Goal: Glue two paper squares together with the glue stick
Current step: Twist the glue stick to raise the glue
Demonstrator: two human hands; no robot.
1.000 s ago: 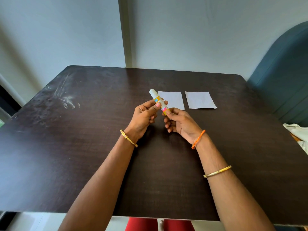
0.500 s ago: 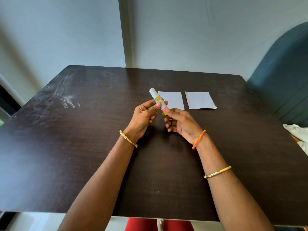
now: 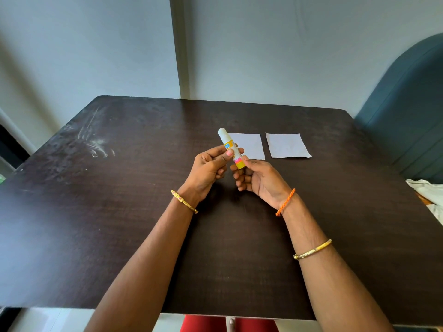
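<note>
Both hands, left hand [image 3: 208, 169] and right hand [image 3: 260, 180], grip a capped glue stick [image 3: 230, 148], fingers hiding its label; two paper squares [image 3: 249, 145] lie beyond.

Dark wooden table [image 3: 119, 224], pale scuff marks [image 3: 96, 144] well left of the papers. Two white paper squares lie flat: left square [image 3: 250, 144], right square [image 3: 286, 145] just beside it, not touching.

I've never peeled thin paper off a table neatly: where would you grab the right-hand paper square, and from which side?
Probably at a near corner of the right paper square, coming from the right. It lies flat on the table, so there is no edge to pinch from above; its near right corner points outward with bare table around it. The left paper square lies close on its other side, and both hands are on the glue stick.
</note>
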